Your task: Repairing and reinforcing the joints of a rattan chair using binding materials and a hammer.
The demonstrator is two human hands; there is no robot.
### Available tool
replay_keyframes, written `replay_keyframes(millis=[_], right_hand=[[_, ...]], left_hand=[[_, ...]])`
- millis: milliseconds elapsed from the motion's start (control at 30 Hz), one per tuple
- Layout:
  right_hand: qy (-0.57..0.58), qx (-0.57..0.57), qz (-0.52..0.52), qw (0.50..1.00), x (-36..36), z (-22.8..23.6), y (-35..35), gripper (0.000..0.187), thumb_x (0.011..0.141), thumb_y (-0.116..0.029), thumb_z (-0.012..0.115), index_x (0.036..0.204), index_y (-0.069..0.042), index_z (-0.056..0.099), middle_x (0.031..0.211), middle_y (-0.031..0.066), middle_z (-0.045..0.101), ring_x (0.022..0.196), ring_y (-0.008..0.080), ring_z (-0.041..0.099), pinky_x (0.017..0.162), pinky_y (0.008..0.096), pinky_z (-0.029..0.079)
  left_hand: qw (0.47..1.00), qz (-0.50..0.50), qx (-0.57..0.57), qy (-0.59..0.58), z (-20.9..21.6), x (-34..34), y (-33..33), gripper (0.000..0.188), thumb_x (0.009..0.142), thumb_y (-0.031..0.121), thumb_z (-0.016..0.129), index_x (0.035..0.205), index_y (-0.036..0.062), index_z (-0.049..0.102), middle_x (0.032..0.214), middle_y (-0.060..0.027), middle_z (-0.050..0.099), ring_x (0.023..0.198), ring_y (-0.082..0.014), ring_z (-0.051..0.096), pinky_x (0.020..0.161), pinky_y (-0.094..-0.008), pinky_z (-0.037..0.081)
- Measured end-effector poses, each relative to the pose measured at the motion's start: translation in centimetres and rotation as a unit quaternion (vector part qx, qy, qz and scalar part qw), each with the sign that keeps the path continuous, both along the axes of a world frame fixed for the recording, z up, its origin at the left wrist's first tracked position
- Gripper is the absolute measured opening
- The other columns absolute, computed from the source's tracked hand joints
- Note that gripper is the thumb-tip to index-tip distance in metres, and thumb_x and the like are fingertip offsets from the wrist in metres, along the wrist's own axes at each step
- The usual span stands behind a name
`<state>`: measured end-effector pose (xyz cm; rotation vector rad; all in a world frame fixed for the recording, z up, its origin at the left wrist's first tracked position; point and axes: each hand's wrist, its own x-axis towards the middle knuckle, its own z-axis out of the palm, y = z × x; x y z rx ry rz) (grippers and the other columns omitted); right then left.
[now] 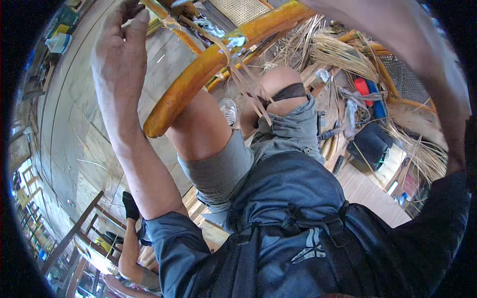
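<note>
A thick, curved, orange-brown rattan pole (198, 74), part of a furniture frame, slants over my thighs. Thin pale cane strips (243, 79) wrap around it, their loose ends hanging beside my knee. Bits of whitish-blue plastic (235, 42) stick to the pole near the wrapping. My left hand (124, 37) is raised at the upper left, fingers curled in and thumb against them, close to a thinner wrapped rattan pole (166, 20). What those fingers grip, if anything, is hidden. At the upper right my right forearm reaches across the top; its hand lies beyond the picture's edge.
Bundles of split cane (343, 52) lie at the right, near a red and blue object (365, 92), a black cloth-like item (370, 144) and wooden boards. A woven cane panel (238, 10) stands ahead. At the lower left, another person's leg (130, 248) shows beside a wooden frame (74, 231).
</note>
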<state>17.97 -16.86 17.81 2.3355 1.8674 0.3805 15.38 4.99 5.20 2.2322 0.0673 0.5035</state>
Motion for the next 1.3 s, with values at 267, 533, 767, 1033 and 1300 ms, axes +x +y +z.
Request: replay_keyframes(millis=[267,533,767,1033,1300], right_hand=[[0.253,0.267,-0.643,0.672,-11.7,-8.2,-16.2,0.04,0.082,-0.031,0.063,0.108,0.0,0.058,0.088,0.0175,0.064,0.076,0.0294,0.062,0.073,0.0353,0.047],[0.345,0.12,-0.817,0.447,-28.6,-31.8,-29.9,0.047,0.08,-0.037,0.061,0.109,0.0,0.057,0.099,0.0247,0.061,0.095,0.04,0.058,0.082,0.0425,0.044],[0.258,0.154,-0.832,0.465,-35.7,-36.9,-30.7,0.062,0.078,-0.038,0.064,0.12,0.004,0.047,0.108,0.0247,0.058,0.101,0.0375,0.056,0.09,0.039,0.041],[0.188,0.215,-0.728,0.624,-26.6,-30.2,-25.1,0.035,0.085,-0.017,0.053,0.116,-0.002,0.052,0.11,0.018,0.057,0.1,0.0345,0.054,0.087,0.0396,0.043],[0.5,0.484,-0.372,0.614,-13.8,-21.1,-4.9,0.025,0.086,-0.022,0.056,0.099,-0.001,0.058,0.086,0.0169,0.061,0.077,0.0274,0.062,0.07,0.0333,0.048]], left_hand=[[0.984,-0.155,-0.079,0.048,-2.2,0.5,0.0,0.057,0.078,0.039,0.069,0.119,0.0035,0.053,0.115,-0.0132,0.058,0.107,-0.0242,0.054,0.094,-0.0339,0.039],[0.991,-0.135,0.008,0.0,-2.6,1.1,0.3,0.056,0.073,0.04,0.073,0.114,0.0051,0.057,0.122,-0.0112,0.052,0.109,-0.0251,0.053,0.093,-0.0356,0.04],[0.982,-0.137,0.133,0.012,-1.2,1.1,-0.5,0.044,0.076,0.03,0.071,0.11,0.0044,0.059,0.121,-0.0134,0.052,0.11,-0.0264,0.052,0.091,-0.036,0.041],[0.998,-0.028,-0.018,0.054,0.6,-2.2,0.4,0.029,0.088,0.013,0.057,0.114,-0.0002,0.056,0.11,-0.0083,0.059,0.098,-0.0151,0.055,0.088,-0.0265,0.043],[0.995,-0.083,0.015,0.054,3.0,-7.9,-2.3,0.026,0.089,0.014,0.056,0.111,-0.0015,0.058,0.103,-0.009,0.06,0.092,-0.0148,0.057,0.083,-0.0256,0.045]])
